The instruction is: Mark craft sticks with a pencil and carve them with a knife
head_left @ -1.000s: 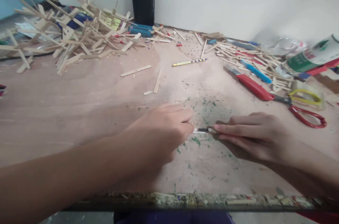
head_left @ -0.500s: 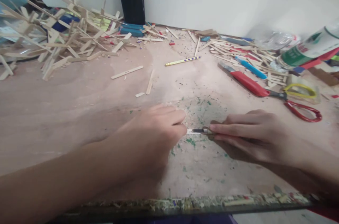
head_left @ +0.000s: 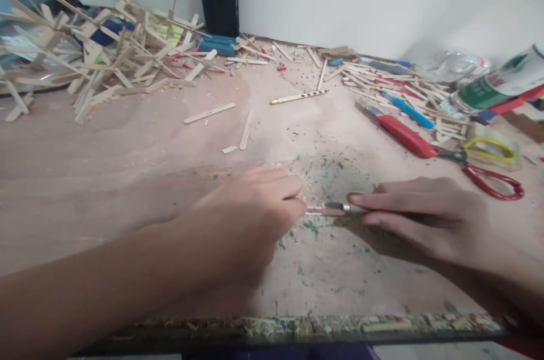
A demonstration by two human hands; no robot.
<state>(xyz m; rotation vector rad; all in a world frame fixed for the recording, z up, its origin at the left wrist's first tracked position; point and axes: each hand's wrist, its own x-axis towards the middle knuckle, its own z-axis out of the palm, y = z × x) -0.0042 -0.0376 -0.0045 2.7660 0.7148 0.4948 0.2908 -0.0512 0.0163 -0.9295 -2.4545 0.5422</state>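
Note:
My left hand [head_left: 263, 207] is closed, knuckles up, low over the table. It pinches a thin wooden craft stick [head_left: 325, 212], whose free end points right; the rest is hidden under the fingers. My right hand [head_left: 420, 212] grips a craft knife [head_left: 357, 210] with a silver collar, its dark blade lying along the stick's far edge. Blade and stick appear to touch, though blur keeps me from being sure. Green shavings [head_left: 311, 227] are scattered around both hands on the wooden table [head_left: 106, 167].
A tangled heap of craft sticks [head_left: 123, 59] stands at the back left. A yellow pencil [head_left: 300, 97] lies mid-table. On the right are scissors [head_left: 459, 156] in a red sheath, a blue pen [head_left: 408, 109], more sticks [head_left: 382, 79] and a green-and-white bottle [head_left: 497, 85]. Wood shavings line the front edge [head_left: 306, 325].
My right hand has drawn the craft knife rightward, away from my left hand, baring more of the stick. My left hand keeps its grip. The whole view has shifted slightly.

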